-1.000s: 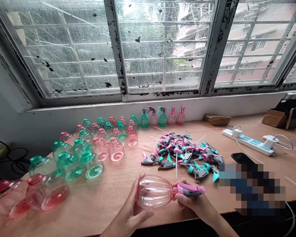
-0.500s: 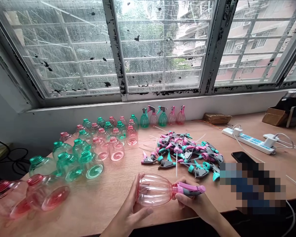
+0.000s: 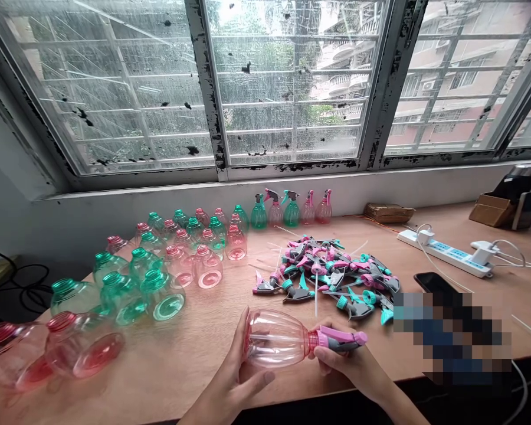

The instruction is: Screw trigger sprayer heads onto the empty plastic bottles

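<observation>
A clear pink spray bottle (image 3: 277,339) lies on its side just above the wooden table (image 3: 194,348), near its front edge. My left hand (image 3: 236,378) wraps round the bottle's base from below. My right hand (image 3: 343,360) is closed on the pink and grey trigger head (image 3: 340,339) that sits on the bottle's neck, nozzle pointing right. Behind them lies a heap of loose pink and teal trigger heads (image 3: 331,274) with white dip tubes.
Several empty green and pink bottles (image 3: 159,277) stand and lie at the left. Assembled spray bottles (image 3: 292,209) line the wall under the window. A power strip (image 3: 451,254), a phone (image 3: 433,283) and a cardboard box (image 3: 495,209) are at the right.
The bottle and both hands have shifted very slightly; my left hand's fingers have moved a little round the bottle's base. Everything else is still.
</observation>
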Motion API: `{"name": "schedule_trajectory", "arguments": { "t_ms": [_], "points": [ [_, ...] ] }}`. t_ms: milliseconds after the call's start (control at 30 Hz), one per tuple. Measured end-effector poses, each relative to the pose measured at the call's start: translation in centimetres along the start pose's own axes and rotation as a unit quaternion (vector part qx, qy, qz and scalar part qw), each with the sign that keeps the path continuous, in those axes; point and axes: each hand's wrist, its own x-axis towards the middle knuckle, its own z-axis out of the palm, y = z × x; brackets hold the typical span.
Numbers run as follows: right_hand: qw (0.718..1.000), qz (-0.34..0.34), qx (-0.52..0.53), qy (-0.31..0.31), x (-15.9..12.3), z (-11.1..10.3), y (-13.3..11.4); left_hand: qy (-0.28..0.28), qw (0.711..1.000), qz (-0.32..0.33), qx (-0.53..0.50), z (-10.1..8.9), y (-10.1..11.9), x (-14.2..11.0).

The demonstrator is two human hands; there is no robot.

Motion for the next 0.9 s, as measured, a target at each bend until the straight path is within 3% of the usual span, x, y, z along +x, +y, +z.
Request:
{"name": "schedule_trajectory", "arguments": {
  "t_ms": [500, 900],
  "points": [
    [1.0, 0.0, 0.009, 0.001, 0.3, 0.0, -0.1, 0.011, 1.0, -0.009, -0.005, 0.3, 0.6, 0.0],
    [0.999, -0.03, -0.014, -0.016, 0.3, -0.1, -1.5, 0.01, 1.0, -0.001, 0.005, 0.2, 0.5, 0.1]
  ]
}}
